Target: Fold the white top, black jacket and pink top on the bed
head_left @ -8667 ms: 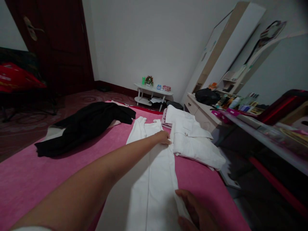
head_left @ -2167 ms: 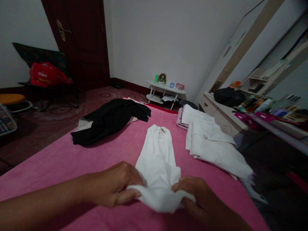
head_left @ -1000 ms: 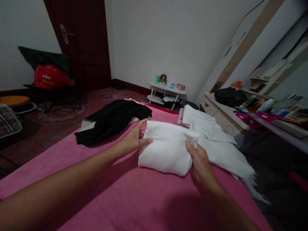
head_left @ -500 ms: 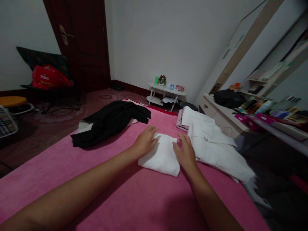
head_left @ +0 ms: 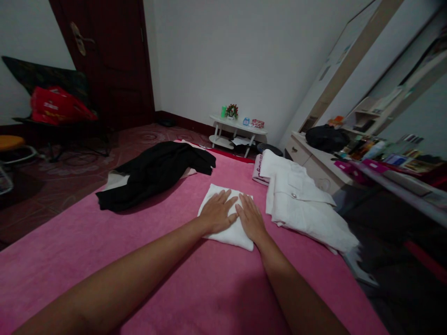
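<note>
A small folded white garment (head_left: pixel 213 195) lies on the pink bedspread (head_left: pixel 139 251) in the middle of the bed. My left hand (head_left: pixel 218 211) rests flat on its left half, fingers spread. Beside it my right hand (head_left: pixel 250 219) lies flat on the right half, fingers stretched out. Both palms press down on the cloth and hold nothing.
A white buttoned jacket (head_left: pixel 300 204) lies to the right near the bed's edge. A black garment (head_left: pixel 157 170) sprawls at the far left. A cluttered dresser (head_left: pixel 321 160) stands on the right, a small white table (head_left: pixel 237 132) by the far wall, a dark door (head_left: pixel 104 60) at the back left.
The long white garment has been folded into a small packet and laid down. Both hands moved from its sides onto its top and now lie flat on it.
</note>
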Demonstrator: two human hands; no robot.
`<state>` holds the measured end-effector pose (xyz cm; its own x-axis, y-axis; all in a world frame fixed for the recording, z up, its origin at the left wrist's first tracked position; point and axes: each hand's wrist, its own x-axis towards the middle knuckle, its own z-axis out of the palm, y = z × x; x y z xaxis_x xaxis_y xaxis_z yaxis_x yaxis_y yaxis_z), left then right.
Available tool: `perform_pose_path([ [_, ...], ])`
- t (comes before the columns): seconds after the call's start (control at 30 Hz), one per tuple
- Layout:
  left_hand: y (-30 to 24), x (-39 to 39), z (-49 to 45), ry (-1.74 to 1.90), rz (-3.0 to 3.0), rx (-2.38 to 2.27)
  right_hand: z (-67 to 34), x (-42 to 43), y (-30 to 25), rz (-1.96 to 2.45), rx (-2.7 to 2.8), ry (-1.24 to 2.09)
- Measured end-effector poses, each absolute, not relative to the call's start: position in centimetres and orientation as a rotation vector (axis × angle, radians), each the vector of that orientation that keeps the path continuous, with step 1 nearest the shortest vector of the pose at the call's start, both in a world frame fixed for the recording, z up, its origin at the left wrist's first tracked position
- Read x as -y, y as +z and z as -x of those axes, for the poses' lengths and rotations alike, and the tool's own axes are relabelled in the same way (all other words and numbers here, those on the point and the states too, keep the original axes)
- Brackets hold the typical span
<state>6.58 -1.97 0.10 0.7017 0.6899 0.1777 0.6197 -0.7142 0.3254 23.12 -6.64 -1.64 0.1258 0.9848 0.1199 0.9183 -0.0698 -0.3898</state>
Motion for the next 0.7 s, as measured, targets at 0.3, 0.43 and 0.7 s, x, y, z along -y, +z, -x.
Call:
perform_pose_path([
  [0.3,-0.6,-1.3,-3.9,0.392,-2.54,-1.384,-23.0,7.0,-2.0,2.17,1.72,0.036],
  [0.43,-0.1,0.2,-3.2,0.523,-2.57,-1.526,-22.8,7.6,-1.5,2.204,1.633,-0.097],
  [0.7,2.3,3.9,-1.4,0.427,-2.541,-1.584,-22.7,8.6,0.3,2.197,1.628,-0.068],
])
